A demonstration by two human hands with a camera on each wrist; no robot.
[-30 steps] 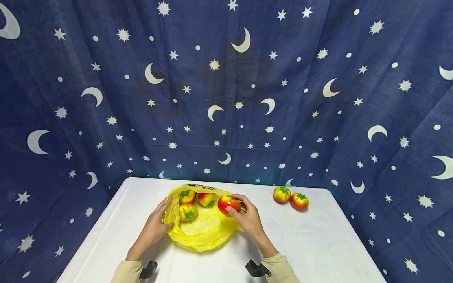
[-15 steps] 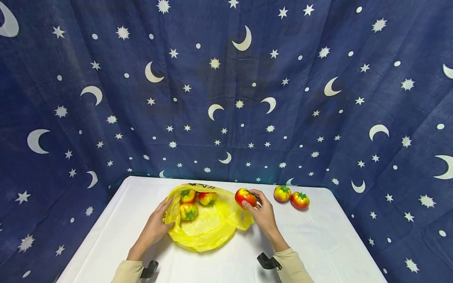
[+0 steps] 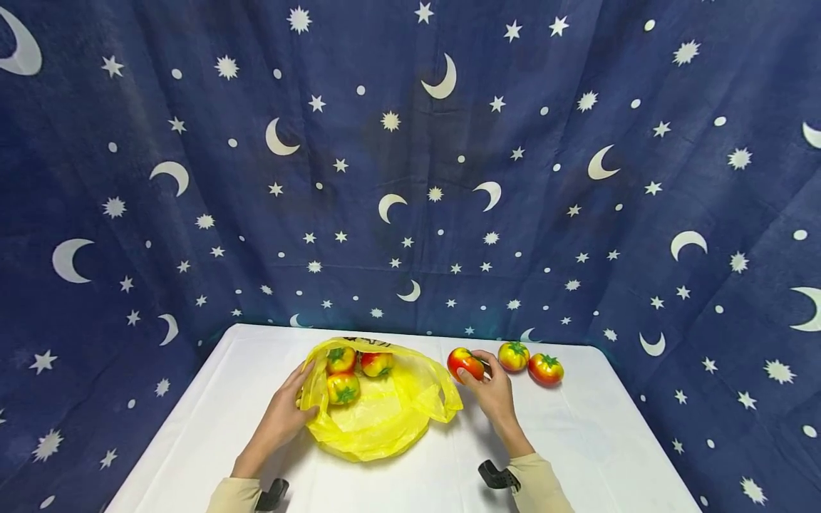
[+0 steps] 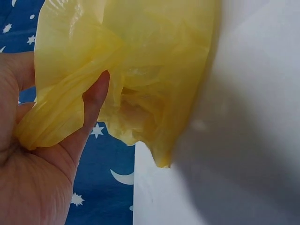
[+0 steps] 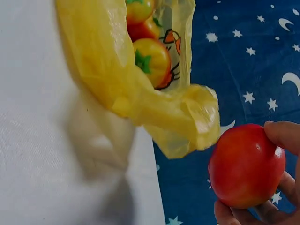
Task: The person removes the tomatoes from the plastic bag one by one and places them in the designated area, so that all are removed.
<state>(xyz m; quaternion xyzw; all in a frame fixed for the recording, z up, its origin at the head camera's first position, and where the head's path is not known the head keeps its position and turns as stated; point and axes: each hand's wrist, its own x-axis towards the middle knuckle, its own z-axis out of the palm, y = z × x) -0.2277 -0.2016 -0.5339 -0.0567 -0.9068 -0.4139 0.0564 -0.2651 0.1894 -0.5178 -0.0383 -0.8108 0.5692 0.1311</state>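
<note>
A yellow plastic bag lies on the table with its mouth spread toward me. Inside it sit three red-and-yellow tomatoes with green leafy tops, one of them a yellower tomato in front. My left hand grips the bag's left edge; in the left wrist view, bunched film runs between thumb and fingers. My right hand holds a mostly red tomato just right of the bag's right handle. In the right wrist view, thumb and fingers are around this red tomato.
Two more tomatoes stand side by side at the back right of the white table: a yellow-topped one and a redder one. A dark blue curtain with moons and stars hangs behind the table.
My right hand has carried the red tomato rightward, from over the bag's mouth to beyond its right side. The bag's right handle now flares out. My left hand stays at the bag's left edge.
</note>
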